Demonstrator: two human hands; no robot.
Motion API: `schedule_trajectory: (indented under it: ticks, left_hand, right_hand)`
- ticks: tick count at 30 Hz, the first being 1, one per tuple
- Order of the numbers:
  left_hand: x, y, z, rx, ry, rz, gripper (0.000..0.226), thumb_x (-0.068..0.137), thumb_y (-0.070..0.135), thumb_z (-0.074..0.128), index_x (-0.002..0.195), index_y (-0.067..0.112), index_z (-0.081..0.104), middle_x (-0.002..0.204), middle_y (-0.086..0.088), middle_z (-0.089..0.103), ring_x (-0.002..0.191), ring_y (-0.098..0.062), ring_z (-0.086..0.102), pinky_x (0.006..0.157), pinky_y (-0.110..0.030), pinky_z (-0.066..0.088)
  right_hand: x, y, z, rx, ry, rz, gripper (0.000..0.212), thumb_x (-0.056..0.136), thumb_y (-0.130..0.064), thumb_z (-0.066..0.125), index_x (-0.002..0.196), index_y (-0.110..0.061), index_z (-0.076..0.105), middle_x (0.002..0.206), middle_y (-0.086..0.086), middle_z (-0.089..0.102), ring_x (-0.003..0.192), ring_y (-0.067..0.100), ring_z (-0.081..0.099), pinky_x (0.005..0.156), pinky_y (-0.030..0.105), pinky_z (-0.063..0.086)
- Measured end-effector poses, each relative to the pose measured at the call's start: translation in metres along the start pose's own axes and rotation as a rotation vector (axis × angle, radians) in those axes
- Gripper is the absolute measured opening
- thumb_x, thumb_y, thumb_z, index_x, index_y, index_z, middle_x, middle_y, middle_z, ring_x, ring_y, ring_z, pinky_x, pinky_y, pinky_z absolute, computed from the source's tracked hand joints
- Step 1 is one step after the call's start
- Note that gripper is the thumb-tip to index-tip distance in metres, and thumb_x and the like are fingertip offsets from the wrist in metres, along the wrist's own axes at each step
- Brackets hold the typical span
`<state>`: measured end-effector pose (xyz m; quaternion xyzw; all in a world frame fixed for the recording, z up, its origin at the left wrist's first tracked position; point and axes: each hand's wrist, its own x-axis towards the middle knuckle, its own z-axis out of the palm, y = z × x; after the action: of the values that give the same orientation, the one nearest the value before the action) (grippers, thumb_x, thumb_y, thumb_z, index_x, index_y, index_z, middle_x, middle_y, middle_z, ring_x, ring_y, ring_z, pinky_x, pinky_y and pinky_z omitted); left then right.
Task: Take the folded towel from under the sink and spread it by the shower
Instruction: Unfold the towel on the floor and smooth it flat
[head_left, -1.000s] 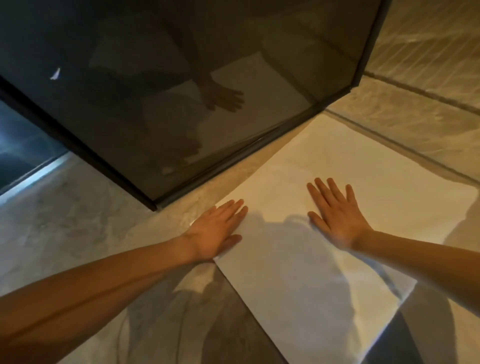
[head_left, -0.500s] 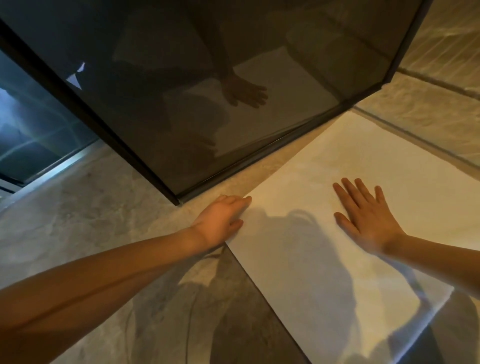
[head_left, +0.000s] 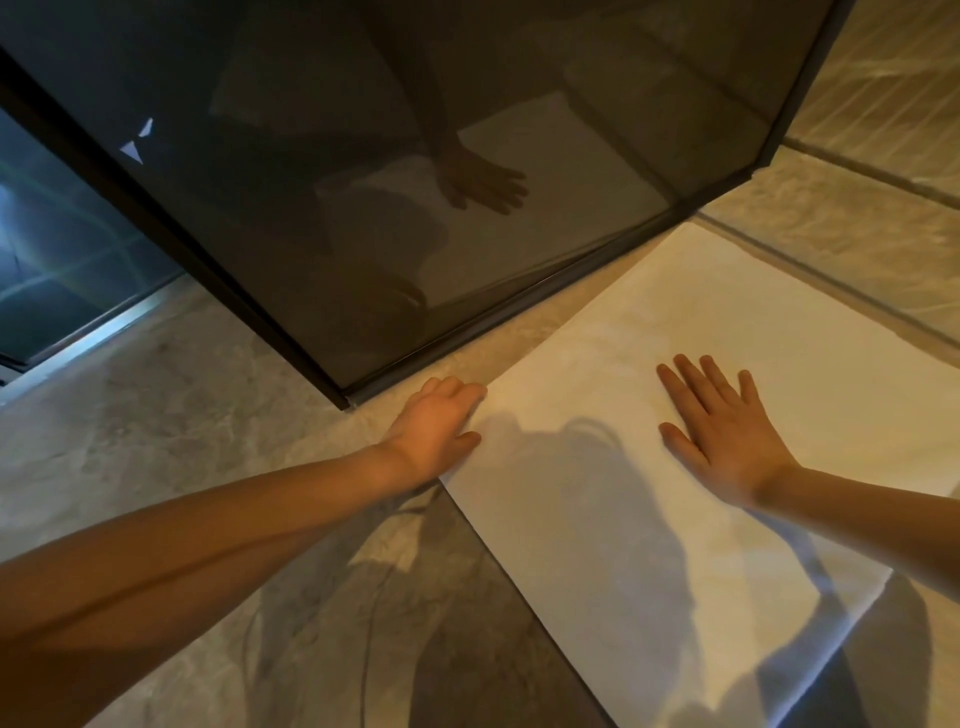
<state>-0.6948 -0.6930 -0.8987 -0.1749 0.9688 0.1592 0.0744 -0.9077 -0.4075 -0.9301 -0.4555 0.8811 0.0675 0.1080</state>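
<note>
A white towel (head_left: 649, 519) lies spread flat on the stone floor beside the dark glass shower enclosure (head_left: 415, 182). My right hand (head_left: 722, 431) rests flat on the towel with its fingers apart. At the towel's near-left corner, my left hand (head_left: 434, 431) has its fingers curled over the edge; whether it pinches the cloth is unclear. Both hands cast shadows over the towel.
The shower's black frame (head_left: 519, 312) runs along the towel's far edge. Grey marbled floor (head_left: 182, 426) stretches to the left and front. A tiled wall (head_left: 857, 234) rises at the right. A second glass panel (head_left: 62, 260) stands far left.
My left hand slid from lying flat on the towel to its corner, fingers curling over the edge. The right hand stays flat. The view shifted slightly.
</note>
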Motion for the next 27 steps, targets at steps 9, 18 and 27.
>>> schedule_trajectory:
  ticks: [9,18,27]
  left_hand:
    - [0.005,0.006,-0.015,-0.332,-0.111,-0.013,0.020,0.086,0.008,0.063,0.099,0.023,0.059,0.106,-0.003,0.049,0.089,-0.021,0.054,0.080,-0.027,0.049]
    - [0.026,0.014,-0.056,-0.901,-0.448,-0.227,0.044,0.088,0.004,0.048,0.111,0.030,0.073,0.135,0.011,0.053,0.102,-0.024,0.056,0.086,-0.028,0.054]
    - [0.020,0.072,-0.070,-0.788,-0.635,0.042,0.053,0.085,0.004,0.060,0.122,0.042,0.064,0.144,0.013,0.043,0.087,-0.008,0.061,0.070,-0.017,0.052]
  right_hand:
    - [0.001,0.000,0.001,-0.027,-0.027,-0.006,0.075,0.086,-0.061,-0.013,0.151,-0.025,-0.023,0.162,0.002,-0.018,0.149,0.025,-0.017,0.120,0.050,-0.003]
    - [0.010,-0.002,-0.021,-0.044,-0.203,-0.007,0.071,0.100,-0.054,0.013,0.152,-0.020,-0.021,0.162,0.006,-0.017,0.149,0.029,-0.012,0.119,0.050,0.005]
    - [0.081,-0.034,-0.110,0.825,-0.293,0.234,0.050,0.097,-0.061,0.030,0.145,-0.049,0.021,0.119,0.005,0.052,0.080,0.026,0.062,0.053,0.031,0.053]
